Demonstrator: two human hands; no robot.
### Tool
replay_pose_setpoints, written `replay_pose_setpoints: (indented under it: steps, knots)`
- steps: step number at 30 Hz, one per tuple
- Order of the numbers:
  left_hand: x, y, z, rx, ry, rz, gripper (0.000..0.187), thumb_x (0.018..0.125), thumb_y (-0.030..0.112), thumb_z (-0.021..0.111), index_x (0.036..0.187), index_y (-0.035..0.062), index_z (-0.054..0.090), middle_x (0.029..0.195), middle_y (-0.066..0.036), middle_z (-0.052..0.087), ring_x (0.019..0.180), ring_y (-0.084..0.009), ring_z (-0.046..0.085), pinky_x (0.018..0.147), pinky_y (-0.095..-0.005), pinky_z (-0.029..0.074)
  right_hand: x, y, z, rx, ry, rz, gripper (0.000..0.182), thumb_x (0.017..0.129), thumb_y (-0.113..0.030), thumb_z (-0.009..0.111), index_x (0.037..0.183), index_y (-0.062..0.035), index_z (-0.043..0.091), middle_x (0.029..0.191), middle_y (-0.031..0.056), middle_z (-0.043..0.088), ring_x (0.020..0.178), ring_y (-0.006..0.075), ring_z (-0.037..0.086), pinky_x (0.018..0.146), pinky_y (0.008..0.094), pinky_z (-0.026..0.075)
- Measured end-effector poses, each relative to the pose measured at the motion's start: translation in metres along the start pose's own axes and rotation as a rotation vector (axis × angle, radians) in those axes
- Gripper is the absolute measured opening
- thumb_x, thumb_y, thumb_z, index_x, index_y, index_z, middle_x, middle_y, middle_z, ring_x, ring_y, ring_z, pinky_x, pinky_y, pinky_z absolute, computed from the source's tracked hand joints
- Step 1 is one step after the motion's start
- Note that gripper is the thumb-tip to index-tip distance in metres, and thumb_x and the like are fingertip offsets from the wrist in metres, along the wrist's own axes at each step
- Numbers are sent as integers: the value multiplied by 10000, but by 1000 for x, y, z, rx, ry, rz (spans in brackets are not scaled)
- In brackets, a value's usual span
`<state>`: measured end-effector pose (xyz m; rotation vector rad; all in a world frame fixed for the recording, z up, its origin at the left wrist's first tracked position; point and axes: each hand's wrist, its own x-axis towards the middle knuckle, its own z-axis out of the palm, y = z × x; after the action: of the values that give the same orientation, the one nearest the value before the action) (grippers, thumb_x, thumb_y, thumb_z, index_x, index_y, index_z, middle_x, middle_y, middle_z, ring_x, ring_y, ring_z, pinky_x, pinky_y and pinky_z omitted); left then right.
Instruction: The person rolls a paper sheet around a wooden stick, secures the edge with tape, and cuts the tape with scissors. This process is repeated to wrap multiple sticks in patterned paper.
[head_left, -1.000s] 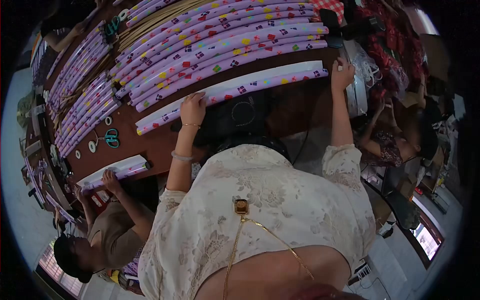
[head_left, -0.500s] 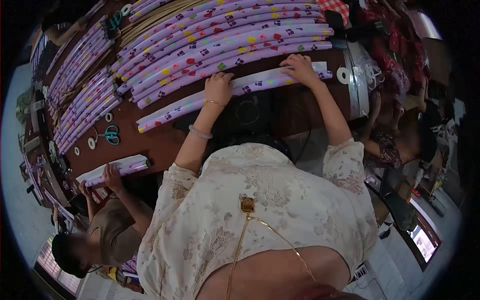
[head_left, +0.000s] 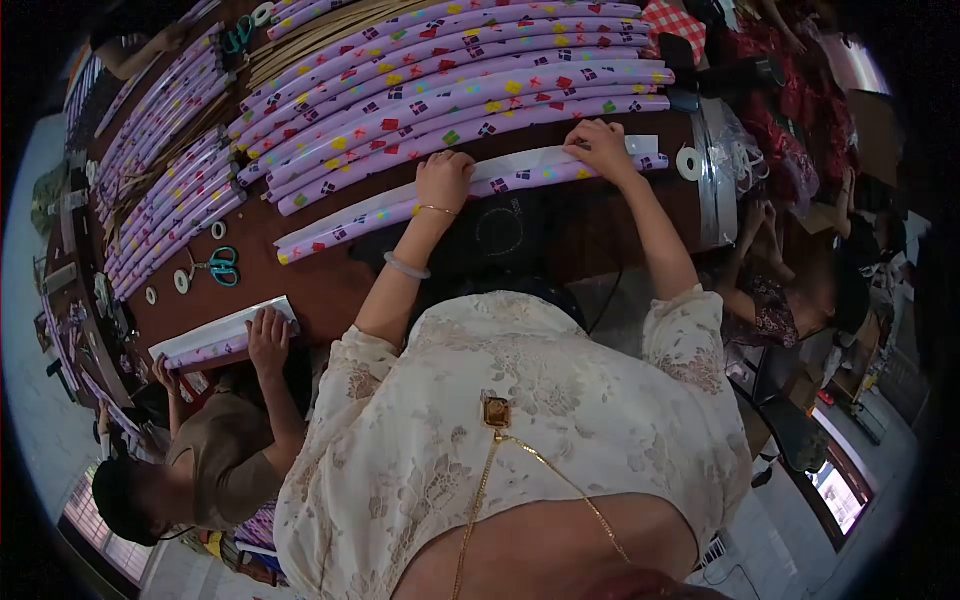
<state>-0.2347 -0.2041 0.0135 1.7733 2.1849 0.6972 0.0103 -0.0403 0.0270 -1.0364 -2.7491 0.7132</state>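
Observation:
A long purple patterned roll [head_left: 345,228] lies across the near edge of the brown table, with a pale white strip of its sheet showing along the far side. My left hand [head_left: 444,180] rests on the middle of this roll, fingers bent and closed over the white strip. Farther right, my right hand [head_left: 600,148] pinches at the same strip near the roll's right end, fingertips together. Beyond both hands lie several finished-looking purple rolls [head_left: 400,130] side by side.
Teal scissors [head_left: 224,267] and small tape rings [head_left: 182,281] lie on the table [head_left: 265,240] at the left. Another tape ring [head_left: 689,163] sits at the right. A co-worker [head_left: 225,440] handles a shorter roll at lower left. Another person [head_left: 775,290] sits at right.
My right hand has drawn its fingers into a pinch and shifted slightly. My left hand's fingers have curled in more. The left co-worker's hand has moved right along the shorter roll.

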Motion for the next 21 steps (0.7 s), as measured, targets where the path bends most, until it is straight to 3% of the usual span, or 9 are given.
replay_pose_setpoints:
  steps: [9, 15, 21]
  knots:
    - [3, 0, 6, 5, -6, -34, 90, 729, 188, 613, 780, 117, 635, 750, -62, 618, 758, -252, 587, 650, -381, 454, -2, 0, 4, -57, -2, 81, 98, 733, -223, 591, 811, -182, 635, 860, -41, 582, 878, 153, 506, 807, 357, 246]
    - [5, 0, 3, 32, -73, -86, 93, 734, 188, 602, 790, 131, 648, 768, -71, 630, 766, -254, 591, 664, -378, 457, -1, 5, 5, 42, -21, 165, 149, 728, -242, 590, 860, -188, 633, 810, -32, 599, 881, 153, 517, 822, 355, 251]
    - [4, -1, 4, -22, -56, -116, 54, 696, 179, 612, 733, 160, 646, 739, -48, 624, 766, -231, 589, 649, -388, 435, 3, 8, -16, -39, -144, 89, 156, 734, -243, 593, 873, -180, 624, 802, -19, 601, 881, 151, 517, 837, 350, 253]
